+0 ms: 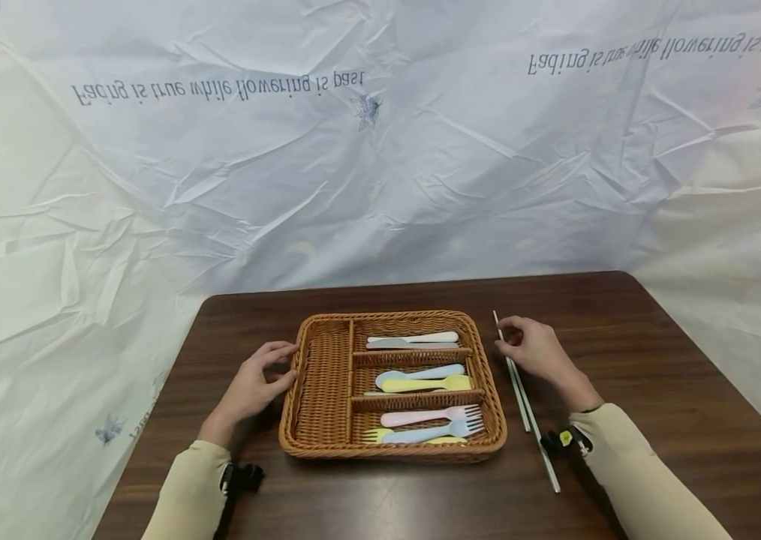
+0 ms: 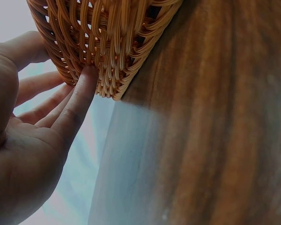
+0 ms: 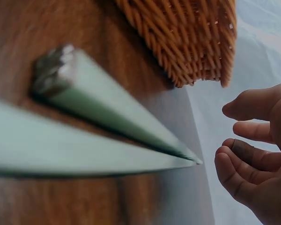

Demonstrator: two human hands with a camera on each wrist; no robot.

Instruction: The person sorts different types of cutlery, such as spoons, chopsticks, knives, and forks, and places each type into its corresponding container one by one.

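A brown wicker cutlery basket (image 1: 326,451) lies on the table, divided into several compartments. My left hand (image 1: 248,386) touches its left wall with the fingertips; in the left wrist view, straight fingers (image 2: 77,105) rest against the woven outside (image 2: 98,33). Right of the basket, two pale green chopsticks (image 1: 536,431) lie side by side, pointing away from me. My right hand (image 1: 537,349) hovers by their far ends, fingers loosely bent. In the right wrist view the chopsticks (image 3: 107,101) run toward the fingers, and nothing shows between thumb and fingertips (image 3: 230,111).
The basket's right compartments hold knives (image 1: 414,339) at the back, spoons (image 1: 421,384) in the middle and forks (image 1: 434,431) at the front. Its long left compartment shows bare weave. White printed sheeting (image 1: 380,187) hangs behind the dark wooden table (image 1: 624,315).
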